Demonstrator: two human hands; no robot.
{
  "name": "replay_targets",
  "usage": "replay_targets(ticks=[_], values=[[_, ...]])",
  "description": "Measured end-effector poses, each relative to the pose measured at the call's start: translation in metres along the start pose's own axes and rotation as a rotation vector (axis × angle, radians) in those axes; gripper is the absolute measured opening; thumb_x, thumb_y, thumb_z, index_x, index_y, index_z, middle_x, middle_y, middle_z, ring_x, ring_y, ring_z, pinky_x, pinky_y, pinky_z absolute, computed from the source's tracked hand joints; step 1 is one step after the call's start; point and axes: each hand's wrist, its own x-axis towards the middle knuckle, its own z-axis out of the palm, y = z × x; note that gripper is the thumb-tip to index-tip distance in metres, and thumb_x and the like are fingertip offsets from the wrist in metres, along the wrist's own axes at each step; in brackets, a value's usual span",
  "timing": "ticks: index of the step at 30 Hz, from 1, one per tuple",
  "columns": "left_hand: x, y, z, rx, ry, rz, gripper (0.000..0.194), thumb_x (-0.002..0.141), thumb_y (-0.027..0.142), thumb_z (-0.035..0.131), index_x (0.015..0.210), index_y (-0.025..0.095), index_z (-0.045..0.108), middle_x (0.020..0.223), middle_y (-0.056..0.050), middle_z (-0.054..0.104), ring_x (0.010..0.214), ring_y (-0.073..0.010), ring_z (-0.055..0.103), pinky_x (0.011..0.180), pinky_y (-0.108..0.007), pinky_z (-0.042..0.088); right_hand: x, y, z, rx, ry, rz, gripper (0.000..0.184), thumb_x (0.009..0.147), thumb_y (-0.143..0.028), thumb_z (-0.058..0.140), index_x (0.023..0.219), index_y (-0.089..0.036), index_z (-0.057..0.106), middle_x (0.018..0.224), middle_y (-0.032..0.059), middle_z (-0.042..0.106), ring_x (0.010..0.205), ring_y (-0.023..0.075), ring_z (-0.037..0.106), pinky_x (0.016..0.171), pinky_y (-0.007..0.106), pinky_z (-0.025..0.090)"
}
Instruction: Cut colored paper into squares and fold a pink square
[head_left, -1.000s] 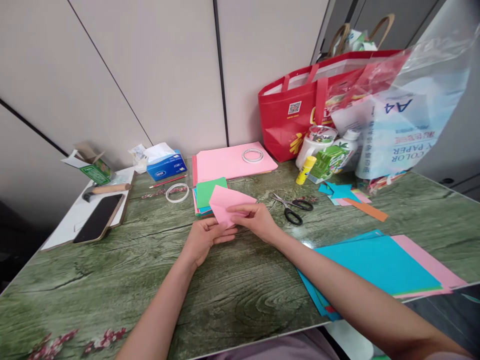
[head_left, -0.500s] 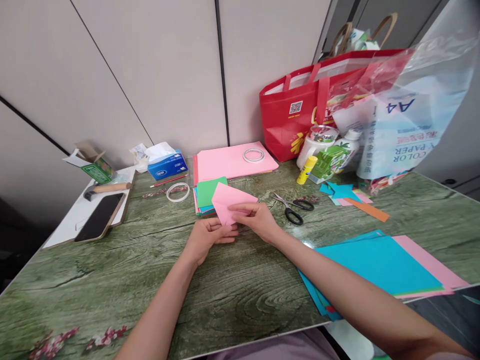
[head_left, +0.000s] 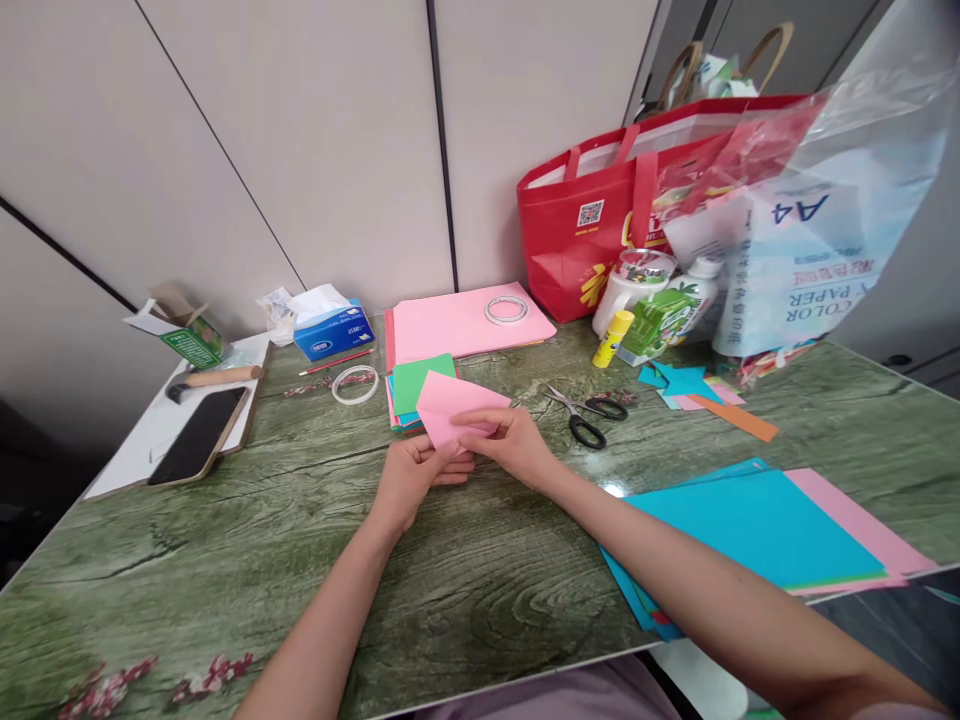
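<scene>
A folded piece of pink paper point(head_left: 454, 400) is between my two hands, raised over the middle of the table. My left hand point(head_left: 415, 480) pinches its lower corner, thumb on the near face and fingers behind. At its right side, my right hand point(head_left: 510, 447) grips it with the thumb below and the fingers across its face. Part of the paper is hidden by the right fingers. Just behind it lies a small stack of coloured squares with a green square point(head_left: 420, 384) on top. Scissors point(head_left: 581, 412) with black handles rest open to the right of my hands.
Blue sheets point(head_left: 750, 525) lie at the right front, blue star cut-outs point(head_left: 679, 381) behind them. A yellow glue stick point(head_left: 613, 339) stands near a red bag point(head_left: 562, 230). Pink sheets point(head_left: 450, 325), a tape roll point(head_left: 355, 384) and a tissue box point(head_left: 334, 333) are at the back; a phone point(head_left: 199, 437) lies left.
The pink paper has tilted and shifted slightly left and down, with my right hand moving along with it. My left hand stays at the lower corner.
</scene>
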Motion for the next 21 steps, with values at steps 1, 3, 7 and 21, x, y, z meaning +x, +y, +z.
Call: replay_targets(ticks=[1, 3, 7, 21], values=[[0.0007, -0.0011, -0.0003, -0.004, 0.014, 0.007, 0.03, 0.064, 0.033, 0.07, 0.081, 0.008, 0.067, 0.071, -0.011, 0.071, 0.068, -0.0235, 0.067, 0.066, -0.036, 0.055, -0.0004, -0.0004, 0.001, -0.001, -0.002, -0.011, 0.024, 0.065, -0.022, 0.067, 0.088, -0.018, 0.069, 0.094, 0.0059, 0.069, 0.088, 0.0199, 0.063, 0.079, 0.032, 0.049], [0.0016, -0.0023, -0.0011, -0.026, 0.034, 0.02, 0.03, 0.062, 0.032, 0.072, 0.08, 0.009, 0.067, 0.07, -0.01, 0.072, 0.066, -0.0233, 0.067, 0.065, -0.036, 0.055, -0.0014, -0.0016, 0.0032, 0.008, 0.009, -0.033, 0.023, 0.065, -0.022, 0.067, 0.087, -0.018, 0.068, 0.093, 0.0056, 0.069, 0.088, 0.0197, 0.062, 0.08, 0.031, 0.048], [0.002, -0.0008, -0.0022, -0.072, 0.098, 0.044, 0.029, 0.063, 0.033, 0.071, 0.08, 0.01, 0.067, 0.072, -0.009, 0.072, 0.066, -0.0232, 0.068, 0.067, -0.037, 0.055, -0.0025, -0.004, 0.0065, 0.137, 0.155, -0.065, 0.017, 0.064, -0.025, 0.069, 0.075, -0.019, 0.058, 0.082, 0.0028, 0.066, 0.078, 0.0169, 0.062, 0.073, 0.029, 0.05], [0.0, 0.0011, 0.0027, -0.097, 0.092, 0.021, 0.031, 0.062, 0.035, 0.072, 0.082, 0.011, 0.068, 0.075, -0.009, 0.072, 0.064, -0.023, 0.068, 0.065, -0.036, 0.054, -0.0014, -0.0064, 0.0077, 0.28, 0.135, 0.071, 0.035, 0.06, -0.029, 0.07, 0.089, -0.015, 0.058, 0.086, 0.0071, 0.069, 0.076, 0.0182, 0.063, 0.072, 0.032, 0.051]])
